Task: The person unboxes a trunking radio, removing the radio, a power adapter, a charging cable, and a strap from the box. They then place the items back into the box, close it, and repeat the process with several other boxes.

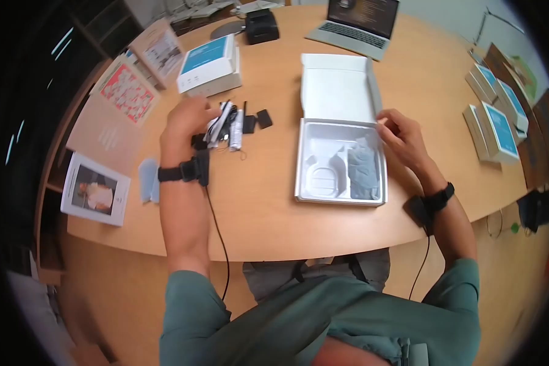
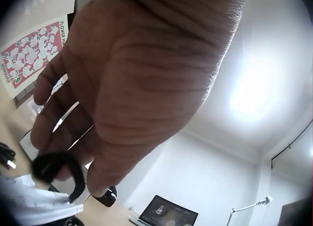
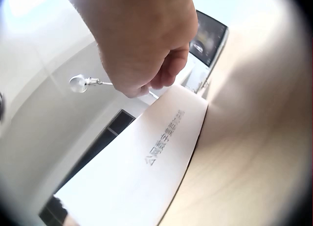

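A white open box stands in front of the person, its lid folded back. Inside are a moulded white tray and a grey-blue wrapped item. The right hand has curled fingers at the box's right rim, by the lid hinge; the right wrist view shows them above the printed side wall. The left hand reaches over a pile of cables and small parts. In the left wrist view its thumb and fingers close around a black cable loop beside white wrapping.
Black pieces lie beside the pile. A blue-and-white box is behind it, with propped cards along the left. At the back are a laptop and a black device. Several blue-and-white boxes line the right.
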Action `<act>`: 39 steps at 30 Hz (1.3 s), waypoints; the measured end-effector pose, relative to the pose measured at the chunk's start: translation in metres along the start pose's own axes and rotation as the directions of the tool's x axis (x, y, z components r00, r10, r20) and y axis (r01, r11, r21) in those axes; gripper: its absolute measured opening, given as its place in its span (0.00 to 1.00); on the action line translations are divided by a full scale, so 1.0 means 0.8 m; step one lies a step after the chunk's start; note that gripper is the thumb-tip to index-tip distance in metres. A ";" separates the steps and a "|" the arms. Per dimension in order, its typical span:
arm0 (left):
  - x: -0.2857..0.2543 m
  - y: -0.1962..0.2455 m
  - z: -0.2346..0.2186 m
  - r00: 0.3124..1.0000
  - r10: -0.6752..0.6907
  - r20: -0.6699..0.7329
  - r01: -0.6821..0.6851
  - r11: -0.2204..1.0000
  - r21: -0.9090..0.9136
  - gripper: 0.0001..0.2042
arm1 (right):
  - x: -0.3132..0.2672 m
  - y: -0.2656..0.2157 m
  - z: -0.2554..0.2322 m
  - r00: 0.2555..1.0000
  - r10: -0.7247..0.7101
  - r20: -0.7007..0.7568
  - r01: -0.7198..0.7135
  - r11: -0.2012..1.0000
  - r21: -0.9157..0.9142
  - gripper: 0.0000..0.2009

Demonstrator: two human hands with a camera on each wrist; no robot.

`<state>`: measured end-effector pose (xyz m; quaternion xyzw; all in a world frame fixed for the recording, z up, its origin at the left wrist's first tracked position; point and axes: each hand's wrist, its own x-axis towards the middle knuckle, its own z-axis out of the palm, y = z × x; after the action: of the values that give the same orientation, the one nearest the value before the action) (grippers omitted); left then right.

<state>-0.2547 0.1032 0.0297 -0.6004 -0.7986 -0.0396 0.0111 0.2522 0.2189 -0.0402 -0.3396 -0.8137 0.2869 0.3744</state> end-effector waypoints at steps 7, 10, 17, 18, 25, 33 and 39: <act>-0.068 0.178 -0.049 0.947 0.318 0.036 -0.251 0.809 -0.532 0.15 | -0.003 0.011 -0.006 0.992 0.043 0.118 -0.071 0.968 0.242 0.19; -0.094 0.233 -0.030 0.830 0.557 0.035 -0.466 0.725 -0.508 0.16 | -0.008 0.019 -0.002 0.980 0.035 0.198 -0.085 0.964 0.252 0.19; -0.085 0.324 0.008 0.676 0.735 0.044 -0.628 0.607 -0.487 0.21 | -0.014 0.040 0.022 0.988 -0.015 0.152 -0.023 0.968 0.250 0.18; -0.081 0.331 0.011 0.679 0.733 0.049 -0.627 0.612 -0.482 0.21 | -0.013 0.044 0.028 0.993 -0.049 0.106 0.019 0.964 0.264 0.17; -0.085 0.362 0.011 0.726 0.653 0.216 -0.607 0.756 -0.246 0.25 | -0.018 0.034 0.029 0.998 -0.063 0.010 0.062 0.997 0.041 0.19; -0.144 0.374 0.012 0.818 0.572 0.049 -0.461 0.705 -0.539 0.31 | -0.016 0.028 0.023 0.998 -0.041 0.041 0.041 0.999 -0.002 0.19; -0.147 0.356 0.049 0.736 0.656 -0.165 -0.634 0.583 -0.508 0.38 | -0.014 0.034 0.030 0.999 -0.046 0.004 0.046 0.999 0.029 0.17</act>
<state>0.0524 0.0723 -0.0031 -0.8276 -0.4818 -0.2406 -0.1583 0.2478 0.2212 -0.0775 -0.3145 -0.8180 0.2908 0.3838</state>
